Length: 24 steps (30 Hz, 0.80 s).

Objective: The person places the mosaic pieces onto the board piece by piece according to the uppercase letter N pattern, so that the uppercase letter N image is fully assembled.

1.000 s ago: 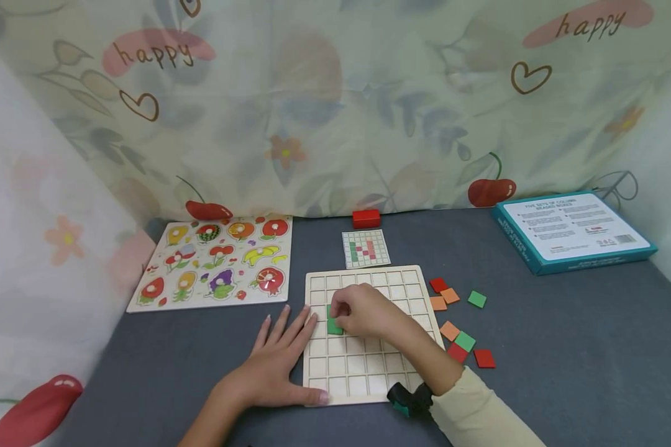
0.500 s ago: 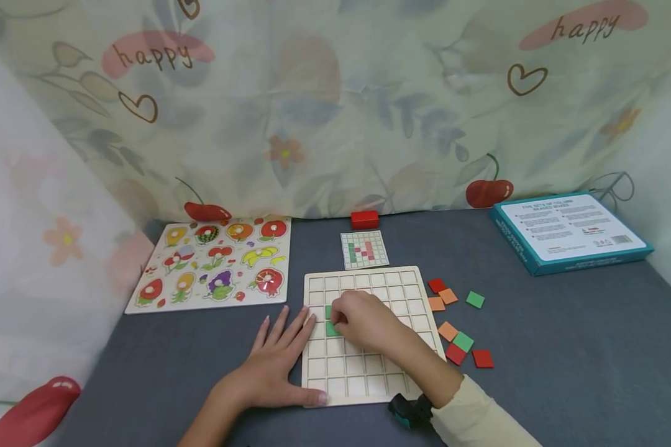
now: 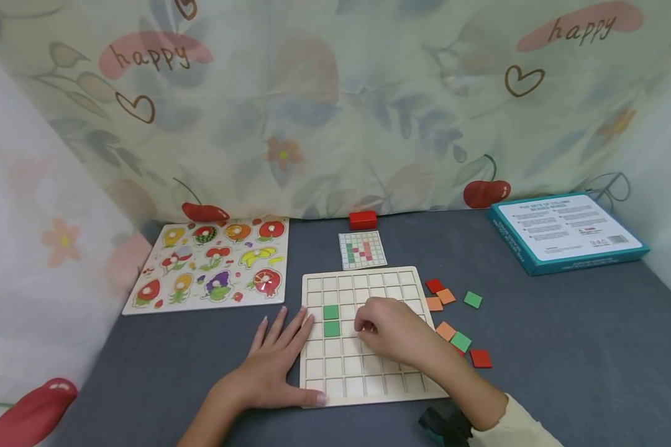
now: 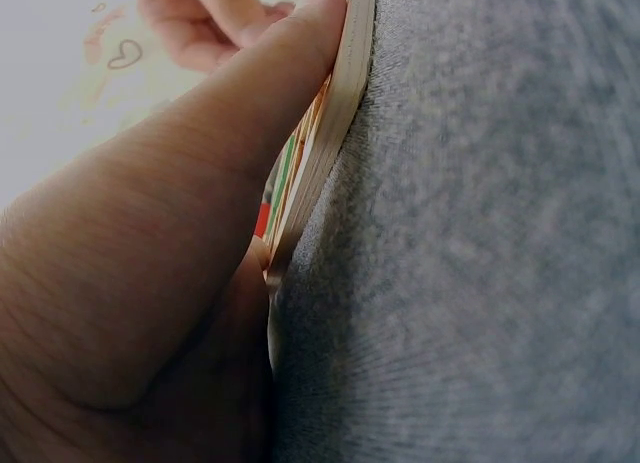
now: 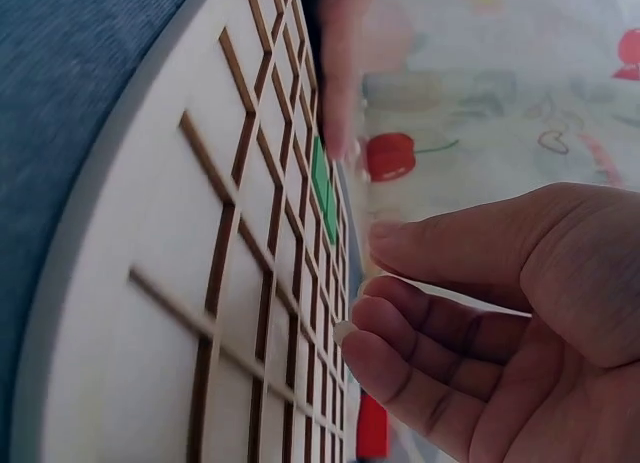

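A wooden grid board (image 3: 369, 388) lies on the grey table. Two green square tiles (image 3: 332, 329) sit in neighbouring cells of its left part, one behind the other. My left hand (image 3: 271, 372) rests spread at the board's left side, thumb on the front left corner and fingertips by the left edge. Over the middle of the board is my right hand (image 3: 394, 329), just right of the green tiles. In the right wrist view, its fingers (image 5: 430, 328) are loosely bent, the thumb is apart from them, and nothing is held.
Loose orange, red and green tiles (image 3: 473, 300) lie right of the board. Behind it are a pattern card (image 3: 362, 249) and a red block (image 3: 363, 220). A fruit puzzle board (image 3: 209, 264) lies back left, a teal box (image 3: 570, 230) back right.
My right hand has let go of the green tile and moved right, uncovering both green tiles. My left hand stays at the board's edge.
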Tool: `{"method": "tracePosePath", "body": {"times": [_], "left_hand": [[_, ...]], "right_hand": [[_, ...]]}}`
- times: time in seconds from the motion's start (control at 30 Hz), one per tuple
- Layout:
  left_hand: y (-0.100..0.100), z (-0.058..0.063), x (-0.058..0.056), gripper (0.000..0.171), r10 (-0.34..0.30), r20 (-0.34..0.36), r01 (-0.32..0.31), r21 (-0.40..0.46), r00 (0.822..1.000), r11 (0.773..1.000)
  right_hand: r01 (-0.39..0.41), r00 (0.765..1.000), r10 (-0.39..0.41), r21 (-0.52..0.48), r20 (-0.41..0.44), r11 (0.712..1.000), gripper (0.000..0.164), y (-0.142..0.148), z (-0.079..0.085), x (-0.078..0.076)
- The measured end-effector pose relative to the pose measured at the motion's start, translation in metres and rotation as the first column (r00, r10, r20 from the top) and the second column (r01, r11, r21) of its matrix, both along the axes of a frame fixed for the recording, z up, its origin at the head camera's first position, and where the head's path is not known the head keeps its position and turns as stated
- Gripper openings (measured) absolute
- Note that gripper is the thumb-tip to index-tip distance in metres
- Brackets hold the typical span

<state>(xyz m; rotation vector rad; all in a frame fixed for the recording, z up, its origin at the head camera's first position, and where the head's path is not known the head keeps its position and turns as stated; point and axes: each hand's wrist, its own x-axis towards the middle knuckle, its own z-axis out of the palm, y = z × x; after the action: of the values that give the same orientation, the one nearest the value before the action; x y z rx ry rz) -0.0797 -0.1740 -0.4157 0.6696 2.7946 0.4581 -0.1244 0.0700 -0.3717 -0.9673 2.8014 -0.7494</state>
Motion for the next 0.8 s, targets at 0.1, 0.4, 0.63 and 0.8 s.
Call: {"method": "tracePosePath", "body": {"times": [0.1, 0.4, 0.63, 0.8], "left_hand": [[0.0, 0.0, 0.0, 0.111, -0.002, -0.004, 0.002, -0.005, 1.0, 1.0], [0.0, 0.0, 0.0, 0.111, -0.005, 0.014, 0.006, -0.005, 1.0, 1.0], [-0.001, -0.001, 0.0, 0.111, -0.012, -0.003, 0.012, -0.003, 1.0, 1.0], [-0.001, -0.001, 0.0, 0.111, -0.013, -0.01, 0.013, 0.002, 1.0, 1.0]], "right_hand": [[0.027, 1.0, -0.027, 0.003, -0.006, 1.0, 0.013, 0.012, 0.0, 0.003], [0.127, 0.992, -0.126, 0.01, -0.01, 0.992, 0.011, 0.053, 0.001, 0.012], [0.236, 0.971, -0.237, 0.042, 0.015, 0.971, 0.008, 0.086, 0.001, 0.015], [0.307, 0.947, -0.313, 0.088, 0.065, 0.948, 0.008, 0.11, 0.001, 0.015]]}}
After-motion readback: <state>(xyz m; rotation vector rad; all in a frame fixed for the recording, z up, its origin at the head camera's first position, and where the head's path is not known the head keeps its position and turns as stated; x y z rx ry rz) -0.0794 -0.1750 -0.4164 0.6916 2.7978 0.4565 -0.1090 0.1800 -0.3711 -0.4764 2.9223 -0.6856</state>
